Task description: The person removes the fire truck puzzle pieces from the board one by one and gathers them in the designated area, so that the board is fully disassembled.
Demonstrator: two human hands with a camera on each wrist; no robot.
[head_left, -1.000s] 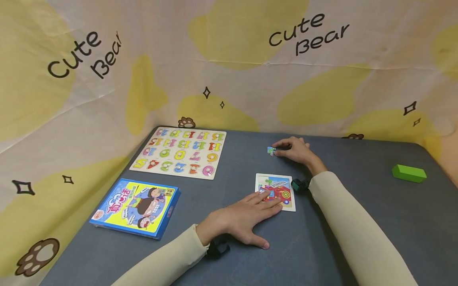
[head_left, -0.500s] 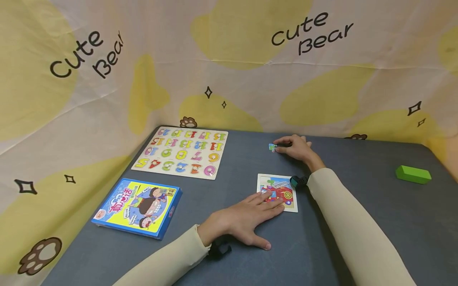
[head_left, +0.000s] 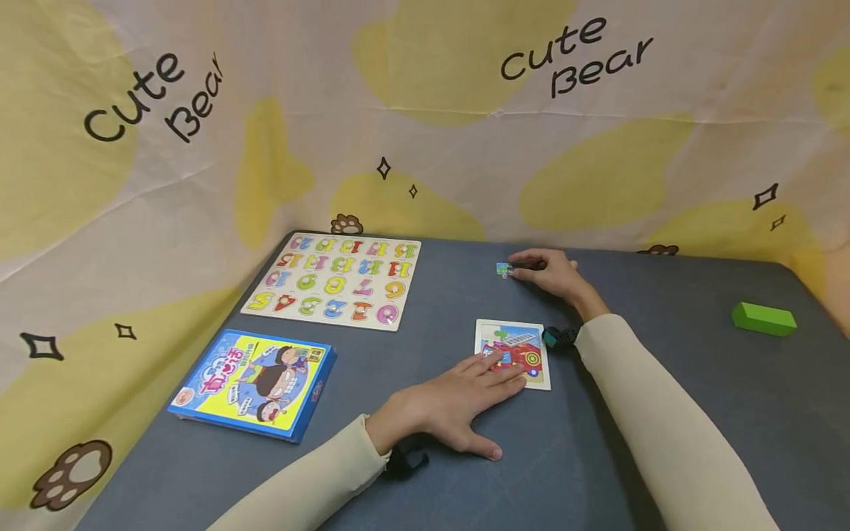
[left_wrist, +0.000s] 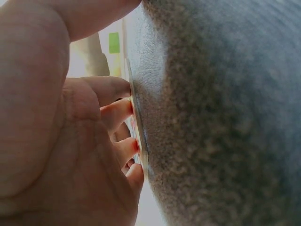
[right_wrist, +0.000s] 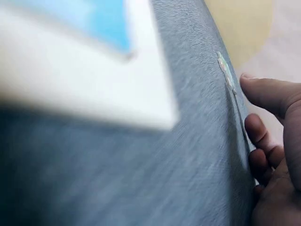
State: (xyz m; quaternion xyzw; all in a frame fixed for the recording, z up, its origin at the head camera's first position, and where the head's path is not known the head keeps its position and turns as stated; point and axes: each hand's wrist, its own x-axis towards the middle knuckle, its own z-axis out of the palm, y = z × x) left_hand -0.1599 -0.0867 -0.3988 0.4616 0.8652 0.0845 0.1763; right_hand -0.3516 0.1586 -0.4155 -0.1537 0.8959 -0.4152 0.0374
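Lower centre, I've the left hand (head_left: 454, 405), fingers spread over the truck puzzle (head_left: 523, 341). Right of centre, the right hand (head_left: 556, 276), fingers parted, empty, sits by a small piece (head_left: 502, 270).

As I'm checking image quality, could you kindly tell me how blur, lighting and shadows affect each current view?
Head: the number board and blue box fairly sharp, a soft shadow beside the right sleeve; left wrist: washed-out background beyond the left hand, the table blurred close up; right wrist: the picture puzzle out of focus, the small piece clearer.
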